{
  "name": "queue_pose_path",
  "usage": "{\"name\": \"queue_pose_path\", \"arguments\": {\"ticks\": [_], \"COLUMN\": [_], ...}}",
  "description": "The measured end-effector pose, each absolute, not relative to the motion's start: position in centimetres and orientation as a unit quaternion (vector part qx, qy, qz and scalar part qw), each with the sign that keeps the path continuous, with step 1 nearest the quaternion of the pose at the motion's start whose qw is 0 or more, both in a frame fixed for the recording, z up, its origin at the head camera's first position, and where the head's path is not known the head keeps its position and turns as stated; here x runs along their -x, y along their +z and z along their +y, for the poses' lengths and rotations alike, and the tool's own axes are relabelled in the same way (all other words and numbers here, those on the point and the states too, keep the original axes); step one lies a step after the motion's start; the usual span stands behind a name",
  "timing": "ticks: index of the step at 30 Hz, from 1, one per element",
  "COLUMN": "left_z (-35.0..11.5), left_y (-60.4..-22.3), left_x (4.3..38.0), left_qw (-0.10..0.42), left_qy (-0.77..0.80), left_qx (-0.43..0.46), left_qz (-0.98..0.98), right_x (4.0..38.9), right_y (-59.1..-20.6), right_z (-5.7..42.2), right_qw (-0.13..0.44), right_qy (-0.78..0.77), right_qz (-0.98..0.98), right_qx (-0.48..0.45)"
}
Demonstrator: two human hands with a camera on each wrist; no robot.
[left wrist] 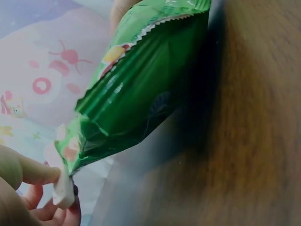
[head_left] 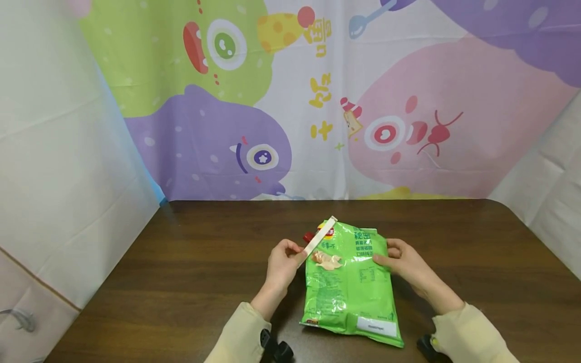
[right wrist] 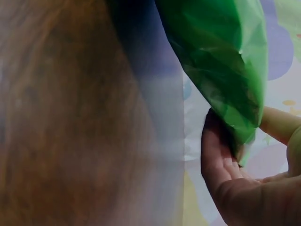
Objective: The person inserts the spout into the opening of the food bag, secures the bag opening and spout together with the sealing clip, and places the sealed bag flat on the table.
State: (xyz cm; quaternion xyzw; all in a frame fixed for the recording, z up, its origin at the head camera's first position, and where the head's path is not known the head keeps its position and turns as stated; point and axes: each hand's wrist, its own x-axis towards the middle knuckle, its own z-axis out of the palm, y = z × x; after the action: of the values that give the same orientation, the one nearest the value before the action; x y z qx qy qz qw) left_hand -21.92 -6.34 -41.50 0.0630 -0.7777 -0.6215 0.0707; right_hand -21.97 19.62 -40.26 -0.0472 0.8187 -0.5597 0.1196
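A shiny green snack bag (head_left: 349,292), printed with pictures and dark text, is held up at a slant over the table in the head view. Across its upper left corner runs a slim white bag-sealing clip (head_left: 321,235), set diagonally. My left hand (head_left: 282,267) pinches the clip's lower end between thumb and fingers. In the left wrist view, the clip's white end (left wrist: 64,190) sticks out past the bag's corner. My right hand (head_left: 406,264) grips the bag's right edge, thumb on the printed face and fingers behind, as the right wrist view also shows.
The dark brown wooden table (head_left: 190,267) spreads out beneath. A cartoon-printed curtain (head_left: 336,166) hangs at its back edge, with white cloth (head_left: 59,126) at the left. Black wrist cameras (head_left: 277,348) are strapped to both sleeves.
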Motion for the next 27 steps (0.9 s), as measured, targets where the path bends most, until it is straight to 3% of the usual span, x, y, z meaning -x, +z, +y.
{"name": "queue_pose_path", "arguments": {"ticks": [9, 14, 21, 27], "left_z": [-6.5, -6.3, -5.8, -5.8], "left_y": [-41.2, -41.2, -41.0, -40.9], "left_x": [21.4, 21.1, 20.7, 20.5], "left_qw": [0.066, 0.049, 0.084, 0.032], "left_qy": [-0.501, -0.476, -0.406, -0.348], "left_qx": [-0.024, 0.002, 0.099, 0.177], "left_qz": [-0.863, -0.878, -0.905, -0.92], "right_x": [22.0, 21.4, 20.5, 20.5], "right_y": [-40.0, -40.0, -39.8, -40.1], "right_z": [19.2, 19.0, 18.3, 18.1], "right_qw": [0.13, 0.1, 0.092, 0.087], "right_qy": [-0.454, -0.38, -0.353, -0.317], "right_qz": [0.878, 0.907, 0.901, 0.91], "right_qx": [0.083, 0.15, 0.236, 0.251]}}
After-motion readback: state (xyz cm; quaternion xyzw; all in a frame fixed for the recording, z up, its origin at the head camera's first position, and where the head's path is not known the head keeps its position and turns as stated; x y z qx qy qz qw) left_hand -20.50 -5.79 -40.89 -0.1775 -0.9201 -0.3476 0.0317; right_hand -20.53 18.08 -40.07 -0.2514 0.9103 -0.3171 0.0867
